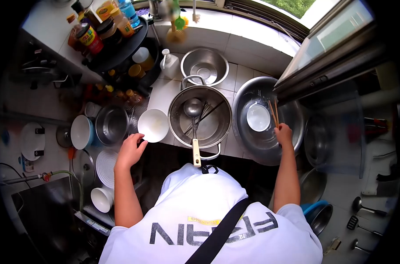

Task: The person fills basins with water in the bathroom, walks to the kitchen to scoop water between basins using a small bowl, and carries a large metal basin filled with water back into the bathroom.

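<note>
My right hand (284, 133) is closed around a pair of wooden chopsticks (273, 112), tips pointing away over a large metal basin (261, 147). A small white bowl (258, 117) lies in that basin, left of the chopsticks. My left hand (132, 149) is at the near left edge of a white bowl (153, 125) on the tiled counter, fingers slightly apart; I cannot tell whether they touch the rim. Between my hands stands a steel pot (175, 125) containing a ladle (193, 108) and several dark chopsticks (205, 115). The ladle's pale handle leans over the near rim.
Behind the pot are a metal bowl (204, 66) and a white jug (169, 65). At left, bottles (89, 38) crowd a black rack (116, 61), with bowls and a white colander (106, 168) below. An open window (332, 39) juts in above the basin's right side.
</note>
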A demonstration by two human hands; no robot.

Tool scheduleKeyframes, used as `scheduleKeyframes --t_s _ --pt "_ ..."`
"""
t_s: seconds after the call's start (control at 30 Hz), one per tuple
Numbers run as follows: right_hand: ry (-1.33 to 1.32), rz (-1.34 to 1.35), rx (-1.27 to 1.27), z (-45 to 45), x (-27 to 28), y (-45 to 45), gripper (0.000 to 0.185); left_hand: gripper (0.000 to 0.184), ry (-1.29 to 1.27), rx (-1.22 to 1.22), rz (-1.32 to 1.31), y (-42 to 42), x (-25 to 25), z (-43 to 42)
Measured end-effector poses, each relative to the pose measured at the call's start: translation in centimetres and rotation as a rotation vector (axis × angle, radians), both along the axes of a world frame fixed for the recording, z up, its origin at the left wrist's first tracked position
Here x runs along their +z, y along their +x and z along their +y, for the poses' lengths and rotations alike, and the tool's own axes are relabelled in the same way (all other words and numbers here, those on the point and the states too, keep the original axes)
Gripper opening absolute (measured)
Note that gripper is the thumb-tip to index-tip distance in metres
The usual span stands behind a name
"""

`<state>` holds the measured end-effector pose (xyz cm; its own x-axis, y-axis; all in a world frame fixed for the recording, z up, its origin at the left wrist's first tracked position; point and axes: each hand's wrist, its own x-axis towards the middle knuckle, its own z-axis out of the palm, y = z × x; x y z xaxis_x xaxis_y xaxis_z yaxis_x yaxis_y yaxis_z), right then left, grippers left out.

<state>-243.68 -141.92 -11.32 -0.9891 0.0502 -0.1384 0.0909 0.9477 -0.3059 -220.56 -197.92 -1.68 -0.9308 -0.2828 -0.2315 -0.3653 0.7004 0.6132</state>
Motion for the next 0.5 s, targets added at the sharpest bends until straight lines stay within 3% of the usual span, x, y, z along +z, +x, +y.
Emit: scheduleKeyframes --t_s 0.2,0.27,0.37,0.47,0.5 --pt "-0.307 -0.058 0.224 -8.3 10.5 4.7 0.018 0.03 0.005 -0.071 -0.034 -0.7 -1.5 -1.0" --pt "-0.194 0.017 0.474 -12.2 11.2 4.7 0.016 0.031 0.009 -0.107 -0.032 -1.5 -1.7 -0.7" --pt "0.312 -0.041 0.695 -17.6 11.2 3.8 0.016 0.031 -0.007 -0.144 0.021 -2.6 -1.0 -0.3" --pt "0.348 0.202 0.848 -20.4 9.9 3.9 0.019 0.031 -0.033 -0.161 0.048 -3.1 -0.6 -0.5" --pt "0.272 0.221 0.786 -20.4 10.5 3.7 0.02 0.031 -0.025 -0.139 0.032 -3.0 -0.2 -0.6"
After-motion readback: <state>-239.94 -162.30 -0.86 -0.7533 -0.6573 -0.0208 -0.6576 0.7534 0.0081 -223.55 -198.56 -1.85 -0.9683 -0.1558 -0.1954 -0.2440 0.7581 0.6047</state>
